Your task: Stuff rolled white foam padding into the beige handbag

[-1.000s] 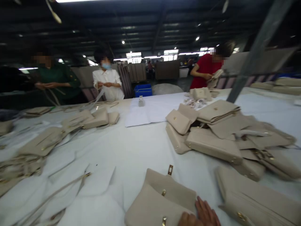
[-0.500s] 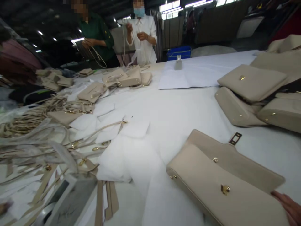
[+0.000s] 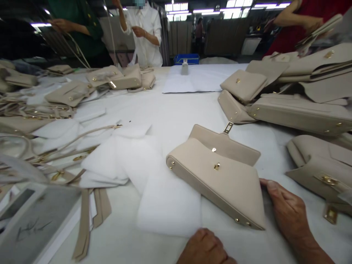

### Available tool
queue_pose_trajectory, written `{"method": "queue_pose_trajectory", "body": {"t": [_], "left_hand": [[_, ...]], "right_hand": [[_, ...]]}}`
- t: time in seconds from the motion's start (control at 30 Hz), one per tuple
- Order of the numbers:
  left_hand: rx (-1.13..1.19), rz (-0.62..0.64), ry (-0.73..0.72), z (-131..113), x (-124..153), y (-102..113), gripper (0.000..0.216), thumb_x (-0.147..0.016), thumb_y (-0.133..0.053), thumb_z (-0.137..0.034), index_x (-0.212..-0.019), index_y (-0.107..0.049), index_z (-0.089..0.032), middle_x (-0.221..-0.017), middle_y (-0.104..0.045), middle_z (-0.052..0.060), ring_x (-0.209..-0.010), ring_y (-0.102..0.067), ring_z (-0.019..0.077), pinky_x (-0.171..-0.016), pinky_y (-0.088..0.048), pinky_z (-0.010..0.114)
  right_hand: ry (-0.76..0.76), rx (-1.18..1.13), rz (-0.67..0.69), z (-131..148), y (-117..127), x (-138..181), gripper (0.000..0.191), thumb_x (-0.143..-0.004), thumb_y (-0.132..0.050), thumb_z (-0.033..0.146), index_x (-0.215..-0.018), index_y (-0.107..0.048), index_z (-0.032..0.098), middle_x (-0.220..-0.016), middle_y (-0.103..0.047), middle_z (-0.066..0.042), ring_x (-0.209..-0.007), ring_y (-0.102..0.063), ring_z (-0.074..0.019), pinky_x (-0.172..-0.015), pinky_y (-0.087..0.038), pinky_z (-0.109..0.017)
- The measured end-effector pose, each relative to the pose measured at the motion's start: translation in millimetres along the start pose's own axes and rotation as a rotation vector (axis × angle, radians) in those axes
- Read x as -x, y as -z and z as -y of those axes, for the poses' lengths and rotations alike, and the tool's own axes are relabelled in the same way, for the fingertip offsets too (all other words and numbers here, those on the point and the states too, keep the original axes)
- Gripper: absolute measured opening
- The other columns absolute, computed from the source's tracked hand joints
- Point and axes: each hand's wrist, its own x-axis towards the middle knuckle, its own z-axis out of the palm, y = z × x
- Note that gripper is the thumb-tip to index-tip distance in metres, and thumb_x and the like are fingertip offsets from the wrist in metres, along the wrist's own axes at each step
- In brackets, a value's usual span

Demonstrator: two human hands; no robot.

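Observation:
A beige handbag (image 3: 220,183) lies on its back on the white table. Its flap (image 3: 233,145) is spread open, with a metal clasp plate (image 3: 228,127) at the edge, and a gold turn lock (image 3: 217,166) sits on the body. My right hand (image 3: 288,211) is at the bag's right side, fingers bent and closed on its edge; the fingertips are partly hidden. Low in the middle, my left hand (image 3: 205,249) is curled with knuckles up, beside the near edge of a white foam sheet (image 3: 170,205). Its palm is hidden.
More beige handbags (image 3: 299,110) are piled on the right, one bag (image 3: 321,172) near my right hand. Straps (image 3: 82,145), foam pieces, a grey box (image 3: 41,216) and strips (image 3: 101,209) lie left. Across the table, people stand handling straps; a person in red (image 3: 299,22) is far right.
The view has swung right, so everything appears further left. My left hand has come into view at the bottom middle. My right hand, formerly at the frame's edge, remains at the handbag's side.

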Motion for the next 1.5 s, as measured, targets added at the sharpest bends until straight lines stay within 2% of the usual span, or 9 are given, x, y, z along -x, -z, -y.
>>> {"method": "queue_pose_trajectory", "body": {"t": [0.17,0.27,0.43,0.6,0.8,1.1,1.23,1.33,1.5], "left_hand": [[-0.042,0.007,0.003,-11,6,52,0.016,-0.085,-0.049,-0.026,-0.097,-0.054,-0.017,-0.083,-0.057,0.005,-0.081,-0.049,0.0188,-0.073,-0.039,0.035],[-0.125,0.041,-0.01,-21,6,72,0.012,-0.087,-0.046,-0.024,-0.094,-0.053,-0.018,-0.088,-0.055,0.005,-0.085,-0.047,0.0191,-0.08,-0.038,0.035],[-0.338,-0.01,-0.037,-32,3,65,0.013,-0.087,-0.044,-0.024,-0.084,-0.054,-0.017,-0.085,-0.054,0.006,-0.08,-0.046,0.0193,-0.076,-0.039,0.034],[-0.571,-0.031,-0.11,-23,13,68,0.011,-0.086,-0.047,-0.022,-0.084,-0.056,-0.016,-0.082,-0.058,0.005,-0.088,-0.049,0.0221,-0.102,-0.027,0.046],[-0.587,-0.068,0.251,8,20,84,0.022,-0.092,-0.042,-0.029,-0.101,-0.06,-0.02,-0.103,-0.064,0.006,-0.117,-0.044,0.0286,-0.101,-0.027,0.047],[-0.583,-0.105,0.421,20,22,83,0.031,-0.093,-0.037,-0.024,-0.114,-0.06,-0.025,-0.112,-0.065,0.005,-0.11,-0.048,0.0271,-0.088,-0.035,0.043],[-0.558,-0.128,0.475,24,25,80,0.033,-0.093,-0.038,-0.027,-0.119,-0.058,-0.026,-0.117,-0.064,0.004,-0.113,-0.046,0.0278,-0.089,-0.034,0.043],[-0.533,-0.147,0.498,26,26,81,0.033,-0.093,-0.037,-0.026,-0.117,-0.06,-0.026,-0.115,-0.065,0.004,-0.111,-0.046,0.027,-0.088,-0.034,0.042],[-0.503,-0.201,0.484,24,26,85,0.033,-0.092,-0.037,-0.023,-0.113,-0.063,-0.025,-0.109,-0.067,0.005,-0.105,-0.049,0.0266,-0.085,-0.034,0.042]], "right_hand": [[0.003,-0.084,0.117,6,-4,0,0.052,-0.076,-0.057,0.061,-0.102,-0.061,0.016,-0.102,-0.066,-0.009,-0.095,-0.059,-0.0223,-0.087,-0.045,-0.031],[0.001,-0.228,0.131,26,-15,7,0.06,-0.076,-0.06,0.057,-0.116,-0.055,0.012,-0.113,-0.062,-0.012,-0.104,-0.056,-0.0231,-0.092,-0.043,-0.033],[-0.001,-0.431,0.216,44,-20,20,0.062,-0.064,-0.071,0.047,-0.112,-0.058,0.01,-0.114,-0.064,-0.012,-0.105,-0.057,-0.0248,-0.094,-0.044,-0.035],[0.015,-0.44,0.206,39,-16,20,0.051,-0.058,-0.073,0.05,-0.092,-0.065,0.013,-0.095,-0.07,-0.009,-0.094,-0.061,-0.0254,-0.089,-0.046,-0.037],[-0.087,-0.411,0.243,47,-22,25,0.044,-0.063,-0.07,0.056,-0.065,-0.059,0.014,-0.064,-0.064,-0.005,-0.06,-0.058,-0.0175,-0.059,-0.047,-0.029],[-0.16,-0.522,0.217,63,-28,37,0.026,-0.055,-0.066,0.038,-0.06,-0.054,0.016,-0.045,-0.047,0.003,-0.04,-0.04,-0.0094,-0.04,-0.03,-0.023],[-0.107,-0.467,0.189,58,-30,35,0.026,-0.057,-0.063,0.038,-0.067,-0.058,0.015,-0.057,-0.057,-0.001,-0.048,-0.05,-0.0128,-0.045,-0.038,-0.024],[-0.005,-0.351,0.087,57,-30,35,0.035,-0.064,-0.06,0.041,-0.086,-0.061,0.014,-0.088,-0.066,-0.007,-0.075,-0.06,-0.0173,-0.063,-0.048,-0.027],[0.105,-0.039,-0.003,76,-29,16,0.046,-0.077,-0.052,0.041,-0.114,-0.054,0.013,-0.122,-0.057,-0.013,-0.106,-0.055,-0.0224,-0.09,-0.044,-0.034]]}}
